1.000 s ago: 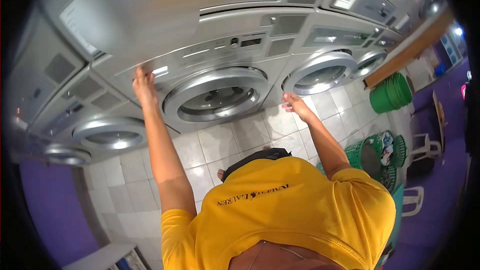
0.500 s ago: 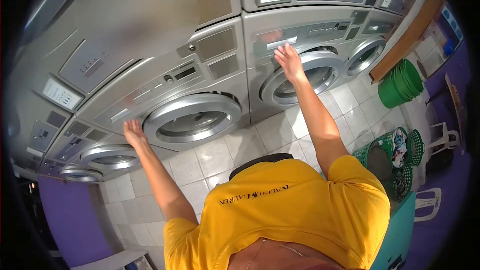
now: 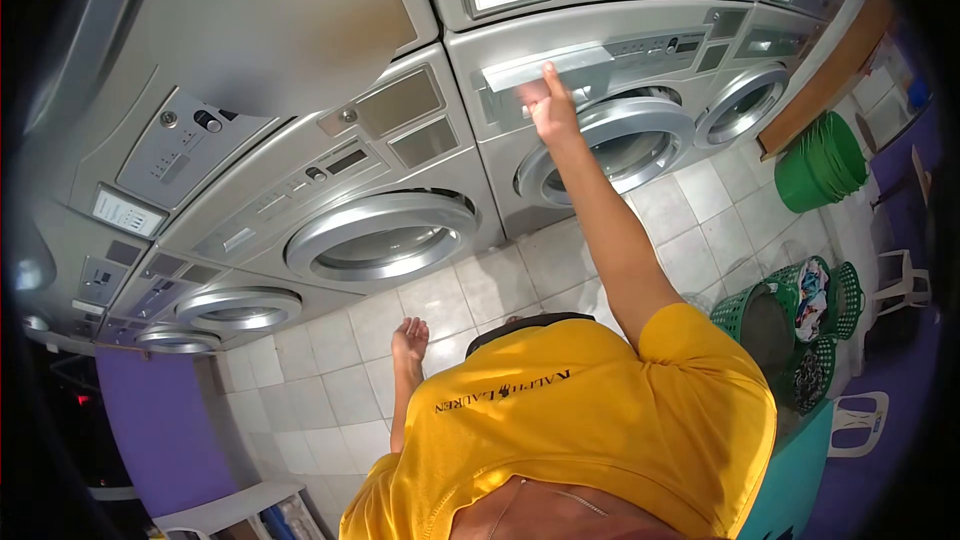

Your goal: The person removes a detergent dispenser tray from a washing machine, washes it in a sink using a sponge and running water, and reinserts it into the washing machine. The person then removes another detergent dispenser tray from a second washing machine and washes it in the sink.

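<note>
My right hand (image 3: 553, 112) is at the front of a silver washing machine, its thumb over the top edge of the detergent drawer (image 3: 590, 60) and the other fingers bent behind or under it. The drawer's front stands out from the panel. Below that wrist is the machine's round door (image 3: 655, 145), with a glass centre. My left hand (image 3: 409, 340) hangs low near my waist over the tiled floor, holding nothing, with its fingers loosely stretched. Closest to it is another washer's round door (image 3: 385, 235).
More washers and upper machines line the wall. Stacked green buckets (image 3: 820, 162) stand at the right, near green laundry baskets (image 3: 738, 315) holding clothes. White chairs (image 3: 858, 418) stand beyond them. A white shelf (image 3: 230, 508) is at lower left, beside a purple wall (image 3: 160, 430).
My left hand has dropped from the left washer's panel to my waist. My right hand has closed on the detergent drawer, whose front now sticks out. The view has shifted slightly.
</note>
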Demonstrator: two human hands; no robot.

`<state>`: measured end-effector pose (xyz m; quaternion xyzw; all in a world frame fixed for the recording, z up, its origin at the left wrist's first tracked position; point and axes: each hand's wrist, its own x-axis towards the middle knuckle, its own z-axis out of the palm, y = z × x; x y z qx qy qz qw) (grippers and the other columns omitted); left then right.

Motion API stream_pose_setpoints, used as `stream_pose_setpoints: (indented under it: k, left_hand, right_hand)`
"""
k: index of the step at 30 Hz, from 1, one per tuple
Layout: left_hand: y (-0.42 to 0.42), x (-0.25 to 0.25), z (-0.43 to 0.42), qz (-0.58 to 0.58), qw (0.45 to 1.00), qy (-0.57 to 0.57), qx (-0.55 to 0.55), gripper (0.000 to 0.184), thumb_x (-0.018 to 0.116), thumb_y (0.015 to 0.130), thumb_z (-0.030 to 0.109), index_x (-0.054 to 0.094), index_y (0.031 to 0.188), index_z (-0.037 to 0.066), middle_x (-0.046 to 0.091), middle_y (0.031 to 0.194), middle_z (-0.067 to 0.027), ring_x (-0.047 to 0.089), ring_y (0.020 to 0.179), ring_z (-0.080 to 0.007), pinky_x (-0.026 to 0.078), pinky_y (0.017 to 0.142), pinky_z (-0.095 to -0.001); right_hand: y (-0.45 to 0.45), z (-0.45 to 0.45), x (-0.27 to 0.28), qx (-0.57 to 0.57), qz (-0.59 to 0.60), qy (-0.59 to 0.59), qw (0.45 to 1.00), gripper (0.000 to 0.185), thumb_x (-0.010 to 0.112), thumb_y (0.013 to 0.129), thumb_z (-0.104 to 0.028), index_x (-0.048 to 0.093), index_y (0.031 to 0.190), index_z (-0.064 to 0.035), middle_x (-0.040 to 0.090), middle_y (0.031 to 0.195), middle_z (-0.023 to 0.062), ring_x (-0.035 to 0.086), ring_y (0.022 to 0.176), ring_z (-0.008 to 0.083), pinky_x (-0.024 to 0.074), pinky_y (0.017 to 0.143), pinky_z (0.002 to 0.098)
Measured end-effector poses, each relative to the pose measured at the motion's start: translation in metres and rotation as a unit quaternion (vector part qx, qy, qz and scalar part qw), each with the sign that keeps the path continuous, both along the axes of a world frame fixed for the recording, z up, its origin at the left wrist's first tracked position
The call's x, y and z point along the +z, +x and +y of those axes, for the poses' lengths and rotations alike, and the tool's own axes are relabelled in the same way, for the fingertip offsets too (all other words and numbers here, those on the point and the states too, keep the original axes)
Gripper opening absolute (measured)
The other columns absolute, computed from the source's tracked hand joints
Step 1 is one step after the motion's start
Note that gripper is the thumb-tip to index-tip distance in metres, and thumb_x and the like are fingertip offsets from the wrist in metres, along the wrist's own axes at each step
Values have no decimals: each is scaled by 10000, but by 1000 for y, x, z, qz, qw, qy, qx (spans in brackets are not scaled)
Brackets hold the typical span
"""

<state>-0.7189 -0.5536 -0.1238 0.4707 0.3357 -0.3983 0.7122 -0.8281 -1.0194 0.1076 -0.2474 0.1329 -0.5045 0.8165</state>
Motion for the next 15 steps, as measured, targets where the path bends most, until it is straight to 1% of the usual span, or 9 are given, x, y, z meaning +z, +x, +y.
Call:
stream_pose_setpoints:
  k: [3,4,7,8,10,11,12,14,15]
  left_hand:
    - [-8,-4,2,10,999,31,-43,299,446,882,155,411,1152,31,489,1074,-128,521,846,-255,485,724,-333]
    - [-7,-7,0,7,996,38,-75,365,420,891,157,374,1231,34,467,1171,-137,519,917,-260,475,773,-336]
    - [-7,0,-23,-18,988,26,-150,408,407,894,156,339,1278,34,429,1255,-141,506,998,-269,462,812,-342]
    - [-4,3,-35,-17,986,19,-165,411,406,895,155,336,1280,30,425,1262,-140,503,1009,-268,456,825,-343]
    - [-2,7,-60,-12,981,5,-196,417,402,895,152,330,1285,22,418,1276,-137,497,1031,-266,443,851,-345]
    - [1,8,-73,-20,975,-20,-220,426,421,895,171,332,1281,15,422,1273,-134,495,1041,-266,434,862,-348]
    - [3,9,-89,-29,968,-45,-243,437,440,894,191,335,1276,7,427,1270,-131,492,1052,-265,426,874,-351]
    - [1,49,-129,-60,947,-64,-309,296,456,896,206,446,1149,52,460,1213,-102,506,1033,-224,428,868,-328]
    - [2,62,-148,-79,934,-100,-334,303,468,894,229,454,1142,56,460,1215,-101,508,1033,-226,424,878,-334]
  right_hand:
    - [-33,32,3,10,-3,-34,999,406,570,850,-259,444,1167,-38,524,1120,60,479,1071,197,353,940,371]
    - [-41,37,-4,13,-13,-37,999,402,546,857,-266,435,1177,-50,518,1138,57,473,1087,196,355,936,370]
    - [-79,76,12,-3,34,-21,999,412,514,866,-280,420,1201,-60,512,1159,63,457,1121,202,355,939,371]
    - [-89,82,13,2,41,-46,998,435,499,869,-293,399,1226,-65,490,1200,63,444,1142,204,353,942,370]
    - [-98,99,23,-11,68,-25,997,457,499,867,-304,384,1238,-63,474,1221,63,443,1144,203,355,940,370]
    - [-102,105,25,-18,82,-14,996,469,499,865,-309,377,1244,-62,466,1232,63,442,1145,203,356,940,371]
    - [-101,99,17,-9,76,-28,997,513,518,853,-324,353,1259,-56,452,1245,64,439,1147,205,349,950,374]
    - [-96,104,24,-36,90,-21,995,526,522,850,-339,353,1258,-52,459,1230,71,443,1139,206,355,939,372]
    - [-94,106,27,-48,98,-17,994,533,523,848,-347,353,1257,-50,463,1223,74,445,1134,206,359,934,370]
